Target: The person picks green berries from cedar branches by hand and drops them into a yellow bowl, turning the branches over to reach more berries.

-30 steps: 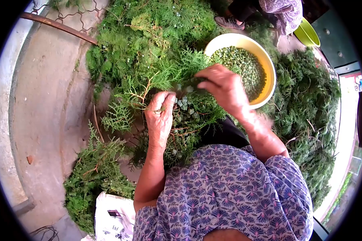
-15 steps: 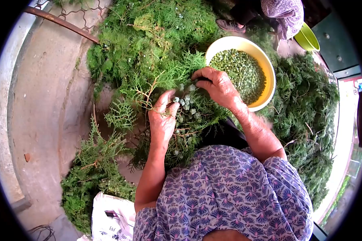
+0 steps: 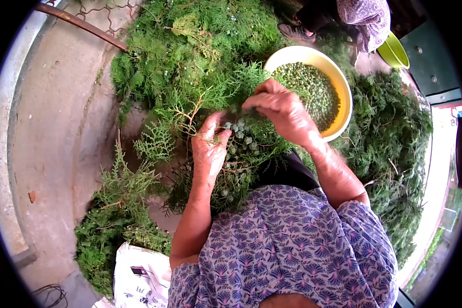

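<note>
My left hand (image 3: 209, 149) is closed on a green conifer branch (image 3: 194, 112), with thumb and fingers pinching it near a cluster of pale blue-green cones (image 3: 239, 129). To the right of that cluster, my right hand (image 3: 288, 110) has curled fingers drawn together. Its fingertips are slightly smeared, and what they hold is hidden. A yellow basin (image 3: 335, 72) stands just beyond the right hand, with a layer of small green cones (image 3: 313, 84) inside. The right hand and wrist overlap the basin's near left side.
Cut conifer branches are heaped ahead (image 3: 174, 56), at right (image 3: 390, 128) and at lower left (image 3: 100, 241). A white sack (image 3: 141, 277) lies by my left elbow. Another person's patterned clothing (image 3: 364, 18) and shoe (image 3: 296, 33) show at the top, near a green basin (image 3: 393, 51).
My right hand has pulled back slightly from the cone cluster, its fingers now more curled. The left hand keeps its hold on the branch almost in place.
</note>
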Demonstrator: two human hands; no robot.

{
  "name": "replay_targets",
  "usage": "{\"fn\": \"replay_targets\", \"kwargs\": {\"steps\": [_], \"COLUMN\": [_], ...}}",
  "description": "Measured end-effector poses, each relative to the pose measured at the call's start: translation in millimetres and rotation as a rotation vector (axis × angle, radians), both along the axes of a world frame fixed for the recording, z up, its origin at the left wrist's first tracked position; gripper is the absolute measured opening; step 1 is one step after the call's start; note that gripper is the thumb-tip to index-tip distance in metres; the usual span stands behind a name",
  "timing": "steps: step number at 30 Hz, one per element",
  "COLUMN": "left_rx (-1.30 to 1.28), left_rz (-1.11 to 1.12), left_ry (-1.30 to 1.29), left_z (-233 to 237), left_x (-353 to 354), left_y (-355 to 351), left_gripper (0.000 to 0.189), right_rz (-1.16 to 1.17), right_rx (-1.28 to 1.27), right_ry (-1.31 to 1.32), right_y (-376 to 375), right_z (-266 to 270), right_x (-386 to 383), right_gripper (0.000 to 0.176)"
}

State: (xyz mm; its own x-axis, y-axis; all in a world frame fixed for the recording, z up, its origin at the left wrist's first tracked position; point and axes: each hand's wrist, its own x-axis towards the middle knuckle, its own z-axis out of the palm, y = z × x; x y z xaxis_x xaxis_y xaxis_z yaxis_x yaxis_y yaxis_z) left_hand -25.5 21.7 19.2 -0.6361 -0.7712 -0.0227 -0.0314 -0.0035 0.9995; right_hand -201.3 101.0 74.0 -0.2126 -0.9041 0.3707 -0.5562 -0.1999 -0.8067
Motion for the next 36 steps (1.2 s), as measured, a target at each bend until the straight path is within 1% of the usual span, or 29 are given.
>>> {"fn": "replay_targets", "kwargs": {"steps": [1, 2, 3, 5, 6, 7, 8, 9, 10, 12, 13, 14, 16, 17, 18, 20, 22, 24, 25, 26, 28, 30, 32, 34, 35, 36], "left_rx": [-0.003, -0.081, -0.159, -0.202, -0.245, -0.27, -0.269, -0.288, -0.307, -0.311, -0.32, -0.32, -0.299, -0.298, -0.278, -0.258, -0.378, -0.392, -0.383, -0.375, -0.372, -0.388, -0.409, -0.41, -0.447, -0.448], "left_rz": [0.002, 0.013, 0.022, 0.035, 0.047, 0.064, 0.064, 0.065, 0.067, 0.078, 0.083, 0.08, 0.079, 0.08, 0.083, 0.086, 0.094, 0.097, 0.106, 0.111, 0.11, 0.116, 0.124, 0.119, 0.113, 0.113], "left_ry": [-0.001, -0.075, -0.147, -0.177, -0.208, -0.161, -0.161, -0.168, -0.176, -0.157, -0.134, -0.133, -0.11, -0.108, -0.147, -0.185, -0.174, -0.169, -0.121, -0.071, -0.073, -0.126, -0.15, -0.146, -0.14, -0.138], "left_z": [1, 3, 3, 2, 2, 2, 2, 2, 2, 0, 1, 1, 4, 6, 8, 6, -2, 0, 0, 0, -1, 7, -1, -1, 0, 1], "left_x": [-1, -2, -3, -4, -4, -4, -4, -4, -4, -3, -4, -5, -7, -8, -8, -7, -7, -7, -8, -9, -9, -8, -7, -8, -7, -8], "left_y": [-1, 0, 1, 1, 1, 2, 2, 2, 2, 3, 2, 2, 2, 2, 3, 3, 1, 2, 2, 2, 3, 5, 5, 8, 7, 7], "left_gripper": [0.043, 0.041, 0.039, 0.035, 0.031, 0.025, 0.025, 0.025, 0.024, 0.024, 0.024, 0.024, 0.023, 0.023, 0.023, 0.023, 0.024, 0.023, 0.022, 0.021, 0.02, 0.021, 0.021, 0.021, 0.021, 0.021], "right_rz": [0.008, 0.016, 0.019, 0.036, 0.04, 0.035, 0.029, -0.012, -0.01, -0.282, -0.208, -0.13, -0.137, -0.028, -0.028, 0.187, 0.045, 0.123, 0.176, 0.217, 0.077, -0.065, 0.045, 0.037, 0.035, 0.015], "right_rx": [0.044, 0.091, 0.092, 0.145, 0.143, 0.151, 0.162, 0.065, 0.066, 0.484, 0.284, 0.181, 0.101, 0.099, 0.101, 0.104, 0.17, 0.293, 0.074, 0.061, 0.017, 0.17, 0.202, 0.31, 0.309, 0.246], "right_ry": [0.059, 0.117, 0.115, 0.144, 0.145, 0.106, 0.066, 0.046, 0.047, -0.896, -1.112, -1.275, -1.428, -1.403, -1.403, -1.365, -1.264, -0.828, -0.446, -0.27, 0.058, 0.1, 0.143, 0.2, 0.203, 0.231], "right_y": [-2, -3, -5, -7, -8, -9, -9, -12, -11, -2, -4, -1, -1, 3, 4, 4, 4, 7, -2, -7, -19, -21, -21, -19, -21, -23], "right_z": [-6, -12, -16, -20, -21, -21, -23, -26, -22, -6, -18, -18, -10, -7, -8, -10, 14, 28, 18, 13, -5, -16, -21, -28, -30, -32], "right_x": [-1, -1, -1, -3, -2, -2, -2, 3, -1, -13, -21, -22, -16, -16, -15, -13, 8, 15, 21, 25, 27, 18, 4, 5, 5, 7], "right_gripper": [0.026, 0.027, 0.027, 0.022, 0.022, 0.022, 0.023, 0.014, 0.014, 0.017, 0.021, 0.021, 0.023, 0.022, 0.022, 0.016, 0.015, 0.015, 0.016, 0.018, 0.019, 0.02, 0.023, 0.023, 0.023, 0.023]}}
